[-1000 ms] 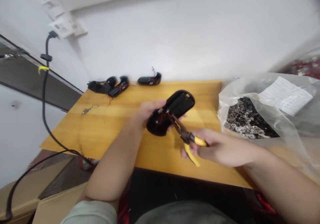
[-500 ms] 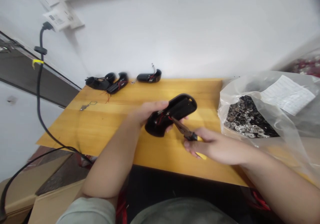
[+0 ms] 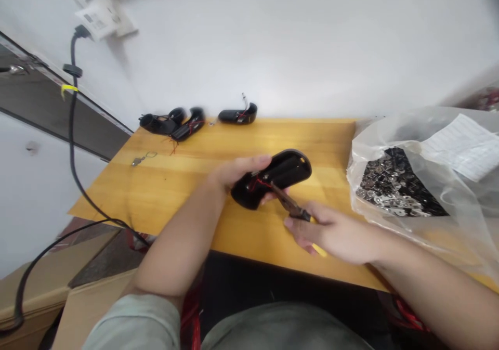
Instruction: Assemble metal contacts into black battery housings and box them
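Above the wooden table, my left hand (image 3: 244, 170) grips a curved black plastic housing (image 3: 290, 167), thumb on its upper edge and fingertips beneath. Thin red wires show inside the housing. My right hand (image 3: 319, 230) is closed round the yellow handles of long-nosed pliers (image 3: 289, 202). The plier tips are at the red wires near the housing's lower edge; whether they pinch a wire is too small to tell.
More black housings (image 3: 189, 125) with wires lie at the table's (image 3: 175, 183) back left, another (image 3: 237, 116) at the back middle. Keys (image 3: 137, 160) lie at left. A clear bag (image 3: 358, 183) of small metal parts stands right. A black cable (image 3: 72, 131) hangs left.
The view has shifted slightly, so the table things appear further right. The housing is tilted a little differently in my left hand, and the pliers remain at the wires.
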`<state>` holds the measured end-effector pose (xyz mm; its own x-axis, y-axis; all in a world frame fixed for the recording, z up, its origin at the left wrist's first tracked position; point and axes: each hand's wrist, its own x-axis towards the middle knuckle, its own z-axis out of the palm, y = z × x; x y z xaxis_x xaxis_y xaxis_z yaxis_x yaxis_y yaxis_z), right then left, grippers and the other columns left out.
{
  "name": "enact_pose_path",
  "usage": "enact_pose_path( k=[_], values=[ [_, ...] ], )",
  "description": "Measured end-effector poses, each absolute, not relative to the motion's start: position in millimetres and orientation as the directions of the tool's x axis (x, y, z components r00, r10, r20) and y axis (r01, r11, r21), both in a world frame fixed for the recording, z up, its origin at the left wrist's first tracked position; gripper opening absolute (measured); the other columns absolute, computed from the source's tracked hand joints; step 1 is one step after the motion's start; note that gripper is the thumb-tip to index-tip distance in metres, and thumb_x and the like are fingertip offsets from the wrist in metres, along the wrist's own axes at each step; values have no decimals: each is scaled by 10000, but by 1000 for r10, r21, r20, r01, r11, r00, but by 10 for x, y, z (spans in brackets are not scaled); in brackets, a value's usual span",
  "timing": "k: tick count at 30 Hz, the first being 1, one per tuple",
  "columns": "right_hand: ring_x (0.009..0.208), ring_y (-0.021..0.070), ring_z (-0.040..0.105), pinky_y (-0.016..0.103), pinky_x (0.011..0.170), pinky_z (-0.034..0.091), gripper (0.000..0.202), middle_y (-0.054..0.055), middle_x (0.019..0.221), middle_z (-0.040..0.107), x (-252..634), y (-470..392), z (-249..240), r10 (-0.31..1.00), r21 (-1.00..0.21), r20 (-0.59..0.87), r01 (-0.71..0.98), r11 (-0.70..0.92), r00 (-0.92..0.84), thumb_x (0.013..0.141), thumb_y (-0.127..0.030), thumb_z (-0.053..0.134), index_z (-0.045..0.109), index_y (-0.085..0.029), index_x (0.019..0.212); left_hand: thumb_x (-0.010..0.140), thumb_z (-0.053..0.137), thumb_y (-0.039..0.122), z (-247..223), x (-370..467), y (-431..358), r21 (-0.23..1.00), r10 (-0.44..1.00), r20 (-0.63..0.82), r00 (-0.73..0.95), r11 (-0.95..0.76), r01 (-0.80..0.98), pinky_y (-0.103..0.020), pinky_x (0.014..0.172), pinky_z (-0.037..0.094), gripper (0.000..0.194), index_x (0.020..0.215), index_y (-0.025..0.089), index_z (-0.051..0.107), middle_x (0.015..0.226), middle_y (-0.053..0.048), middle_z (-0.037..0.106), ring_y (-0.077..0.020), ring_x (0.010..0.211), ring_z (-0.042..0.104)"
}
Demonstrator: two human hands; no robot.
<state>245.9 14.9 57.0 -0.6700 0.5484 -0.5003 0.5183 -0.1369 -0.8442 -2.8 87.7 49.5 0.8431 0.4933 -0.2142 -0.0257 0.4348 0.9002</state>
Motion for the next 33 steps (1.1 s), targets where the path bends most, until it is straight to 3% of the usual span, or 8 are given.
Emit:
enact_pose_path(
  k=[6,11,15,20,25,28,31,33],
  values=[
    [652,154,533,305,687,449,540,36,641,570,2455,158,637,520,-844,-494,529,-92,-697,1060,-508,482,526,-181,633,821,649,807,352,-7,950,887,543,-260,799,462,-25,-344,482,536,738,950,87,744,770,-165,733,-226,568,653],
    [547,112,425,273,544,330,417,-21,621,529,2428,52,684,359,-829,-495,554,78,-791,1002,-481,585,536,-185,713,888,642,758,273,-21,1199,913,760,-293,580,402,-66,-273,567,540,679,941,84,716,701,-105,682,-164,597,635],
    [622,126,433,285,597,363,462,-15,680,495,2526,143,603,485,-857,-462,515,-27,-743,1004,-576,564,497,-190,759,867,565,839,239,-35,1227,898,684,-313,658,439,-30,-300,586,514,771,969,93,725,733,-110,684,-187,624,640],
    [661,144,467,306,632,378,424,-5,708,519,2601,270,598,543,-858,-459,509,-67,-703,989,-568,571,518,-192,803,760,666,876,203,59,1100,921,677,-254,690,387,-40,-283,584,467,810,998,105,719,810,-107,675,-169,654,618],
    [656,159,496,311,613,387,428,18,676,549,2525,258,636,614,-830,-488,548,-105,-620,976,-532,591,509,-197,723,576,937,556,257,92,1099,939,643,-80,762,304,-158,-288,642,471,650,980,137,647,833,-78,642,-167,716,590],
    [695,183,556,322,642,422,372,39,699,609,2534,272,668,613,-749,-579,648,-141,-537,978,-485,607,562,-194,751,514,898,362,278,95,1104,899,611,-47,790,371,-233,-316,688,480,595,999,162,615,782,-51,627,-168,693,575],
    [756,205,620,336,697,461,264,55,774,679,2562,295,712,569,-700,-638,700,-146,-519,977,-392,599,624,-191,808,524,841,349,280,115,1080,887,607,-66,792,398,-232,-322,697,484,582,1023,144,623,771,-71,645,-184,706,595],
    [777,207,639,344,739,483,233,57,798,695,2567,305,735,550,-719,-631,679,-149,-547,975,-347,583,631,-189,811,653,832,471,280,126,1056,911,636,-99,765,367,-187,-306,658,482,570,1060,135,618,788,-80,653,-179,694,602]
  ],
)
